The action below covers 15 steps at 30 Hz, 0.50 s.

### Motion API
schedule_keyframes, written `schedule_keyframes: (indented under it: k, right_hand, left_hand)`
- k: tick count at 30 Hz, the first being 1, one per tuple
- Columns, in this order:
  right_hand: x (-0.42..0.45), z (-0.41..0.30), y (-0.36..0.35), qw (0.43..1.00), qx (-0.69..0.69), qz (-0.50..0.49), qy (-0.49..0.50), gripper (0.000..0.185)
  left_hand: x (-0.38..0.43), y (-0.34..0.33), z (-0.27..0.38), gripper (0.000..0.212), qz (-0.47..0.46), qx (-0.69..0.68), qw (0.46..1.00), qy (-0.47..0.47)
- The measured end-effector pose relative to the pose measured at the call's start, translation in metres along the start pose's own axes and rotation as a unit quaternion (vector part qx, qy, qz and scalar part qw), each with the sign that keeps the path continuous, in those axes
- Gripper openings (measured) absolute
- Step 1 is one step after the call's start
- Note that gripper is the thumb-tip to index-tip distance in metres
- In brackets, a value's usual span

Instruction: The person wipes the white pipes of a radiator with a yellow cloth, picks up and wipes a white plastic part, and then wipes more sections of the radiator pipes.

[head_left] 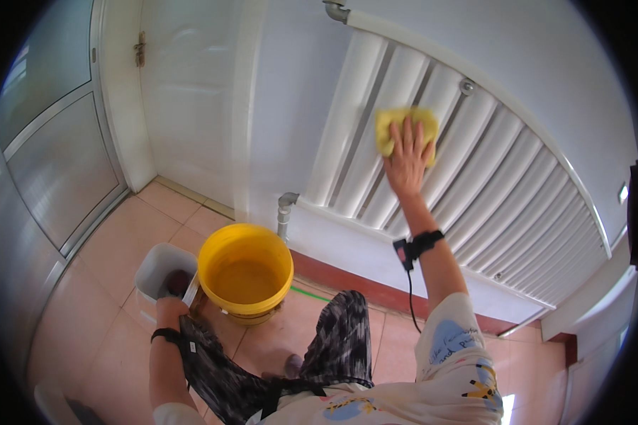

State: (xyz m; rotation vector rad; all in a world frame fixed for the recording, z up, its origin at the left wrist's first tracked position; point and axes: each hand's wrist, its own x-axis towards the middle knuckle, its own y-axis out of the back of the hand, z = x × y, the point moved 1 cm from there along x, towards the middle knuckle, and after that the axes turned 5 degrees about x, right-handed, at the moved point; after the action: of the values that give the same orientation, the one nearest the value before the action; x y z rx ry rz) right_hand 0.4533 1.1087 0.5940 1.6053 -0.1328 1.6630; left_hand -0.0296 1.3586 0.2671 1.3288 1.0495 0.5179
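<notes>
My right hand point(407, 162) lies with its fingers apart on a yellow cloth point(410, 119), which it presses flat against the tubes of a white wall radiator point(460, 154). My left hand point(173, 306) is low at the left, at the near rim of a grey-white plastic bin point(151, 265); its fingers are mostly hidden, so its hold cannot be made out. Something dark red sits inside that bin. Beside the bin stands a yellow bucket point(246, 308) with its inside in view.
Grey pipe elbows point(287, 201) join the radiator's left end. A white door point(191, 106) with a handle and a metal-framed partition point(58, 175) stand at the left. A green strip point(309, 293) lies on the pink tiled floor near the red skirting point(351, 276).
</notes>
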Motion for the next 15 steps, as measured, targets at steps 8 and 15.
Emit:
schedule_keyframes:
  k: [8, 15]
  right_hand:
    - [-0.075, 0.009, -0.022, 0.99, 0.017, -0.119, 0.078, 0.084]
    - [0.104, 0.008, 0.028, 0.99, -0.017, 0.111, 0.091, 0.072]
  left_hand:
    - [0.012, -0.004, 0.003, 0.035, -0.053, 0.008, 0.998, 0.013]
    - [0.015, -0.019, -0.008, 0.031, 0.017, 0.013, 1.0, -0.013]
